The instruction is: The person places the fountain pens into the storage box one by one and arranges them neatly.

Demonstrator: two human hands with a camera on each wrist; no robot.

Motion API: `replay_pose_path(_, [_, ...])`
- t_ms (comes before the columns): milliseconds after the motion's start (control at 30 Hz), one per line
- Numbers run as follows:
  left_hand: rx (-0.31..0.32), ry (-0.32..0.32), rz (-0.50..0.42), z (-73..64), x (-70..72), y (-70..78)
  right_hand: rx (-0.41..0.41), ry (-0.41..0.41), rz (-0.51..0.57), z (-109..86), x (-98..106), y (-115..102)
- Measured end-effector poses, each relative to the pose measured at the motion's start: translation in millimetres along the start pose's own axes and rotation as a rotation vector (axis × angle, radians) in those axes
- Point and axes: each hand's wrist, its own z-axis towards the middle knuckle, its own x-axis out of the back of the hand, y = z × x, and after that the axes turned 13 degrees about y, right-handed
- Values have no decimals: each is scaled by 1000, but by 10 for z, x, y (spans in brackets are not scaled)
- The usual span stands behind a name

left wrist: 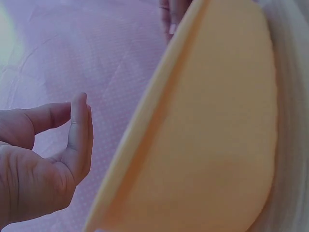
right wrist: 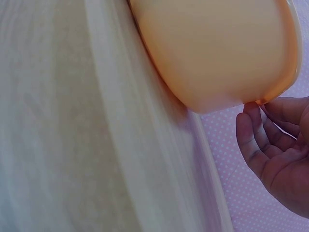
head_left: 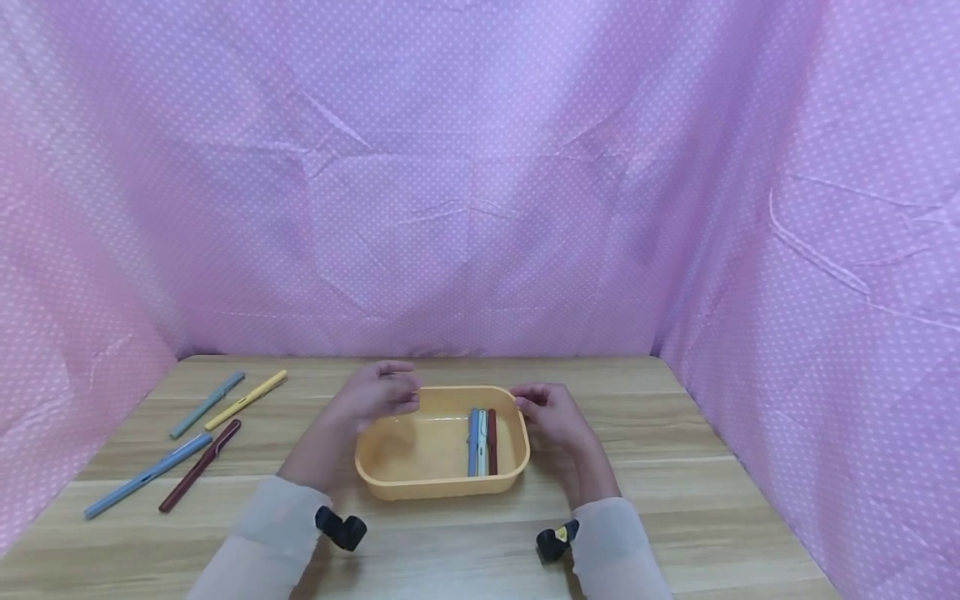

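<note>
A yellow plastic box [head_left: 412, 482] stands on the table, open at the top. Inside, along its right part, a blue pen [head_left: 473, 442], a pale pen [head_left: 482, 443] and a dark red pen [head_left: 492, 442] lie side by side. My right hand [head_left: 555, 414] pinches the box's right rim between thumb and fingers; the right wrist view shows the fingertips at that edge. Over the box's far left corner hovers my left hand [head_left: 378, 392], fingers bent loosely with nothing visible between them. In the left wrist view, this hand [left wrist: 53, 150] is apart from the rim.
On the left of the wooden table [head_left: 675, 533] lie a grey-green pen [head_left: 207, 406], a yellow pen [head_left: 246, 400], a blue pen [head_left: 147, 476] and a dark red pen [head_left: 200, 466]. Pink dotted cloth [head_left: 465, 183] hangs behind and at both sides.
</note>
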Motion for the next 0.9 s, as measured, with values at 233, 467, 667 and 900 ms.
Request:
replay_pose_path(233, [-24,51,-29,-13,296,82,0,-17,13,4,4,7])
replay_pose_path(467, [-13,161,-37,-46,597,139,-3,-9,6,-2,6,-15])
replay_pose_path(667, [-53,242,42,-136,859,173,-8,2,7,-6,7,-20])
replay_pose_path(900, [-118,329,301,-197,1119,114,6,-19,17,-3,9,6])
